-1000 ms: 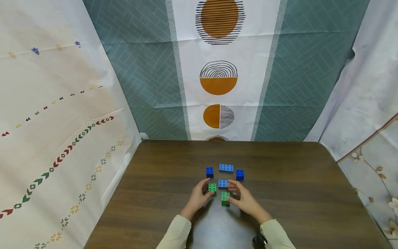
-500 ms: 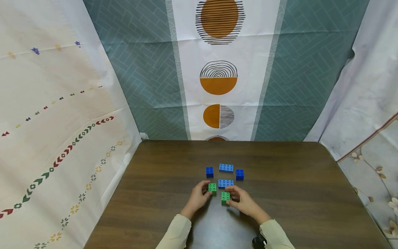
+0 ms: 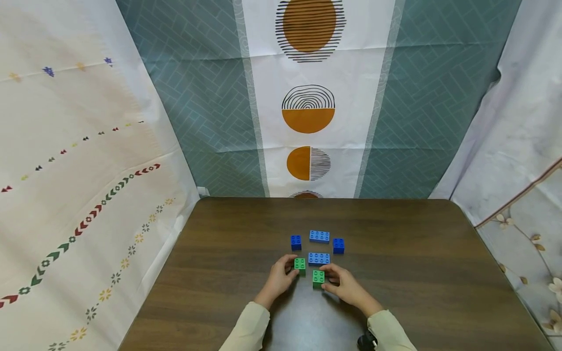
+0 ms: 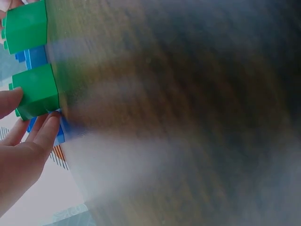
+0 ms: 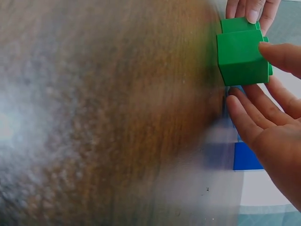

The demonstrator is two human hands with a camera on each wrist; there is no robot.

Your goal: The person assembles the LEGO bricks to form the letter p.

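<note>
Two green toy bricks stand studs up on the wooden table. My left hand (image 3: 277, 279) pinches the left green brick (image 3: 300, 264) between thumb and fingers, the thumb (image 4: 9, 101) on its near side in the left wrist view. My right hand (image 3: 344, 286) holds the right green brick (image 3: 318, 278), which stands a little nearer to me. In the right wrist view its thumb (image 5: 282, 55) touches one side of that brick (image 5: 242, 59) and the fingertips lie against the other. Just behind the green bricks sits a longer light blue brick (image 3: 319, 259).
Farther back lie another long light blue brick (image 3: 319, 236), a dark blue brick (image 3: 296, 243) on the left and a dark blue brick (image 3: 338, 246) on the right. The brown table (image 3: 228, 243) meets a patterned cloth (image 3: 210, 122) at its far edge.
My right hand has drawn its fingers back from over the near light blue brick to the right green brick. The left fingers have shifted slightly toward me; the bricks stay in place.
</note>
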